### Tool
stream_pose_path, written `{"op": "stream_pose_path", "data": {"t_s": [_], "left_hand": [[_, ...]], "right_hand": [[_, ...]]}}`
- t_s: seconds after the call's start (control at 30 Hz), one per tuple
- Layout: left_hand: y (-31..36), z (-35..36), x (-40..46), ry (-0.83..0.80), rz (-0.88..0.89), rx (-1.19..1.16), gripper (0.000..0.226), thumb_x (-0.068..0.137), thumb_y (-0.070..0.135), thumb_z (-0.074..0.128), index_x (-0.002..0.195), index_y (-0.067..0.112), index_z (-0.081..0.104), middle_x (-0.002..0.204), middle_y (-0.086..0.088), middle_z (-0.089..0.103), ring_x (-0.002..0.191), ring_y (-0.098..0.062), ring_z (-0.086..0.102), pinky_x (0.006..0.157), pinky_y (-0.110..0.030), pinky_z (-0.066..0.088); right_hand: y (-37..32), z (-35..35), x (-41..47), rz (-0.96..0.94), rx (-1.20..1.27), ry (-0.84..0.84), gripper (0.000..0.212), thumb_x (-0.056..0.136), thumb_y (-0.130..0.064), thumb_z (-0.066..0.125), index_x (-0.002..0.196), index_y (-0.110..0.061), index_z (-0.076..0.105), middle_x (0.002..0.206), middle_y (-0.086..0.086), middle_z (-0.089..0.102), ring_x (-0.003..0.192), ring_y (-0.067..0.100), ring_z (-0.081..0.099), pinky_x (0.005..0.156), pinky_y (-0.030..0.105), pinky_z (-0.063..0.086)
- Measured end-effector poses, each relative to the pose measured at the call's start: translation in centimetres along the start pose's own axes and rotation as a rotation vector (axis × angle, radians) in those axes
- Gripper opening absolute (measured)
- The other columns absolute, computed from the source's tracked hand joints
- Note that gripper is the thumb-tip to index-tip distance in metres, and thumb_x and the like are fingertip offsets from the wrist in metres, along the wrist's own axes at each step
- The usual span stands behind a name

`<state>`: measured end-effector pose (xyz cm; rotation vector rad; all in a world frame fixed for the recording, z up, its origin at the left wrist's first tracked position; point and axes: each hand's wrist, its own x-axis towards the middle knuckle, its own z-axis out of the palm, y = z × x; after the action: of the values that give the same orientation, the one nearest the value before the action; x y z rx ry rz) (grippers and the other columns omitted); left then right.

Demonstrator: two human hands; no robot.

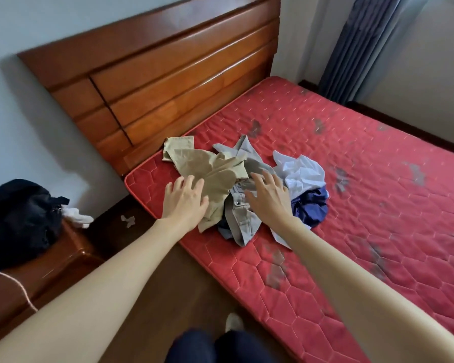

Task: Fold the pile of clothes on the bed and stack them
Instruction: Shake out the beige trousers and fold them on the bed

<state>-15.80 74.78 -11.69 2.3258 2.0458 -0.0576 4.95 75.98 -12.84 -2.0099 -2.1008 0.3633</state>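
Red quilted mattress (351, 205) below wooden headboard (168, 82); clothes pile (247, 189) near its corner. Our left hand (185, 201) and right hand (269, 196) reach spread-fingered over khaki garment (210, 166), gripping nothing. Fabric looks soft, light; we judge hem edges best hold.

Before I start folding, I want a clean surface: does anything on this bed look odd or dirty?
Yes. The bare red mattress has dark grey blotches scattered across it, several right beside the clothes pile. They look like stains or worn patches; which, I cannot tell.
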Motion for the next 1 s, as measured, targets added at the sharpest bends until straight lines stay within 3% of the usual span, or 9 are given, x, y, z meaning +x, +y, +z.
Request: {"op": "stream_pose_path", "data": {"t_s": [0.23, 0.57, 0.67, 0.77, 0.87, 1.0], "left_hand": [[-0.6, 6.7, 5.7, -0.169, 0.023, -0.045, 0.048, 0.098, 0.037, 0.042, 0.141, 0.017, 0.041, 0.143, -0.007, 0.042, 0.134, -0.026, 0.035, 0.108, -0.043, 0.029], [-5.4, 12.5, 23.0, -0.184, 0.145, -0.029, 0.054, 0.098, 0.037, 0.041, 0.147, 0.018, 0.032, 0.149, -0.006, 0.036, 0.137, -0.025, 0.030, 0.113, -0.049, 0.020], [-6.7, 16.0, 28.0, -0.237, 0.194, -0.032, 0.057, 0.098, 0.037, 0.041, 0.149, 0.017, 0.027, 0.152, -0.006, 0.032, 0.140, -0.025, 0.026, 0.115, -0.049, 0.016], [-7.1, 20.0, 30.9, -0.301, 0.271, -0.023, 0.063, 0.097, 0.042, 0.043, 0.151, 0.018, 0.022, 0.154, -0.007, 0.028, 0.140, -0.026, 0.024, 0.115, -0.048, 0.016], [-7.2, 24.1, 32.8, -0.369, 0.330, 0.008, 0.075, 0.094, 0.050, 0.048, 0.153, 0.019, 0.014, 0.156, -0.007, 0.023, 0.142, -0.027, 0.022, 0.116, -0.049, 0.015], [-7.0, 29.3, 34.9, -0.442, 0.312, -0.007, 0.088, 0.089, 0.055, 0.055, 0.154, 0.020, 0.007, 0.158, -0.008, 0.018, 0.144, -0.031, 0.019, 0.116, -0.051, 0.017]], "right_hand": [[1.1, 6.6, 4.5, 0.103, 0.036, -0.135, 0.051, 0.097, -0.037, 0.047, 0.145, -0.022, 0.038, 0.151, 0.006, 0.033, 0.141, 0.028, 0.025, 0.107, 0.043, 0.029], [1.9, 13.7, 17.8, 0.261, 0.036, -0.086, 0.053, 0.094, -0.041, 0.054, 0.138, -0.013, 0.047, 0.141, 0.012, 0.044, 0.131, 0.034, 0.038, 0.098, 0.049, 0.041], [2.0, 17.4, 21.9, 0.316, 0.042, -0.120, 0.059, 0.093, -0.041, 0.057, 0.142, -0.013, 0.042, 0.149, 0.016, 0.036, 0.137, 0.037, 0.032, 0.100, 0.049, 0.038], [2.4, 21.0, 24.6, 0.346, 0.028, -0.135, 0.066, 0.088, -0.045, 0.061, 0.143, -0.015, 0.038, 0.148, 0.014, 0.034, 0.133, 0.036, 0.034, 0.096, 0.049, 0.043], [3.2, 24.5, 26.1, 0.343, -0.003, -0.199, 0.078, 0.082, -0.046, 0.070, 0.146, -0.018, 0.036, 0.155, 0.017, 0.026, 0.140, 0.039, 0.026, 0.100, 0.049, 0.039], [5.2, 28.4, 27.6, 0.261, -0.043, -0.238, 0.083, 0.075, -0.048, 0.076, 0.145, -0.019, 0.043, 0.153, 0.020, 0.031, 0.142, 0.042, 0.025, 0.102, 0.052, 0.036]]}}
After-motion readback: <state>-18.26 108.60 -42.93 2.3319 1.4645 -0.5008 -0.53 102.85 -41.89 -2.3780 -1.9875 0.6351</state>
